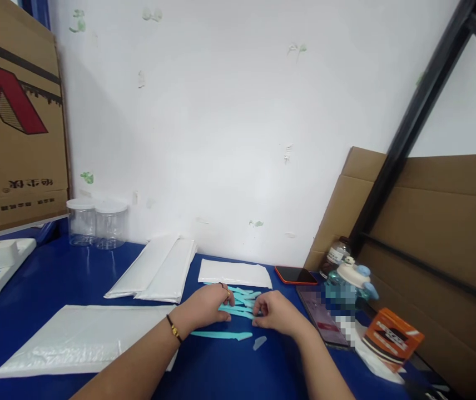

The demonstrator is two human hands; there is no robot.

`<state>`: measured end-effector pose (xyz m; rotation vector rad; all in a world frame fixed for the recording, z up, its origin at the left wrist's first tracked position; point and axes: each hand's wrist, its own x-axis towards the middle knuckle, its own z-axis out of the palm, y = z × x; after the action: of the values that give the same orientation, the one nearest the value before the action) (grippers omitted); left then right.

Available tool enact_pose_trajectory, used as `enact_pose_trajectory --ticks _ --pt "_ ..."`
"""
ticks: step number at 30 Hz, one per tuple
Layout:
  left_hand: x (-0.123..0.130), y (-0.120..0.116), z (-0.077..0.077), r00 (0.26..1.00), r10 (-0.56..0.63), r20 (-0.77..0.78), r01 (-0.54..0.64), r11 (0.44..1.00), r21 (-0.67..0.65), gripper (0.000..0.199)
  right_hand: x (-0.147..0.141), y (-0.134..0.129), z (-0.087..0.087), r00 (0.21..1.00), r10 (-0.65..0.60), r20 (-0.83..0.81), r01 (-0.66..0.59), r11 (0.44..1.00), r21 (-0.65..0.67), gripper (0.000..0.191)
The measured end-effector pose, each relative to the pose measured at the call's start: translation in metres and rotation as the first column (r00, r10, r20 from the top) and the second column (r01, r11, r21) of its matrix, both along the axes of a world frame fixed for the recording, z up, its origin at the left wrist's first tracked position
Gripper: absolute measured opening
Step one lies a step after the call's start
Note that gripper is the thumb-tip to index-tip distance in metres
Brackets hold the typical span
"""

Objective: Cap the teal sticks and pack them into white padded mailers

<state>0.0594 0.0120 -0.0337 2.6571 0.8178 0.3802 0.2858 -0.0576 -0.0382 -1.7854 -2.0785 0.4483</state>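
The tools are turquoise, the table deep blue, the packets white.

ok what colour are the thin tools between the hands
The thin tools are turquoise, seen best in the head view.

Indoor work corner, exact use undetermined: blue tabletop against marked white wall, power strip, printed cardboard, white packets.

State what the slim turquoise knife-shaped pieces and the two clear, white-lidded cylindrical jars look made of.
Slim turquoise knife-shaped pieces: probably smooth plastic, judging by their even, uniform colour. Clear cylindrical jars: glossy, likely plastic but possibly glass, given their see-through walls and bright highlights.
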Motion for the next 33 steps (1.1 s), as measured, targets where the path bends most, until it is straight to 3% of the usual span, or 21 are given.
enact_pose_trajectory --ticks 6,10,12,15,18,21,25,33 --pt "0.005 -0.003 -0.005 0.996 -0.031 -0.086 0.043 0.988 0.151 0.011 -0.012 0.002 -0.006 0.984 0.027 0.174 -0.041 0.997 0.072 0.009" --pt "0.001 -0.002 0.001 0.993 -0.027 -0.119 0.043 0.989 0.138 0.012 -0.004 0.001 -0.007 0.992 0.047 0.117 -0.05 0.998 0.029 0.012" --pt "-0.005 0.0 0.007 0.989 -0.005 -0.148 0.018 0.996 0.086 0.012 0.004 -0.001 -0.006 0.999 0.046 0.029 -0.045 0.998 -0.037 0.013" --pt "-0.013 0.003 0.013 0.977 -0.047 -0.207 0.018 0.99 -0.141 0.011 0.015 -0.004 0.0 0.993 0.04 -0.108 -0.057 0.986 -0.156 0.012" --pt "-0.015 0.004 0.014 0.977 -0.075 -0.199 0.02 0.964 -0.265 0.016 0.016 -0.004 0.004 0.992 0.008 -0.122 -0.021 0.994 -0.104 0.014" --pt "-0.011 0.006 0.009 0.994 0.005 -0.109 -0.018 0.993 -0.119 0.018 0.01 -0.001 0.004 0.999 -0.022 -0.027 0.024 0.999 0.047 0.014" --pt "-0.005 0.008 0.001 0.998 0.057 -0.028 -0.054 0.992 0.116 0.019 0.0 0.003 0.0 0.992 -0.038 0.122 0.031 0.998 0.063 0.013" --pt "0.001 0.008 0.0 0.996 0.019 -0.089 0.003 0.972 0.234 0.015 -0.004 0.007 -0.006 0.976 -0.028 0.217 0.009 0.996 0.09 0.012"
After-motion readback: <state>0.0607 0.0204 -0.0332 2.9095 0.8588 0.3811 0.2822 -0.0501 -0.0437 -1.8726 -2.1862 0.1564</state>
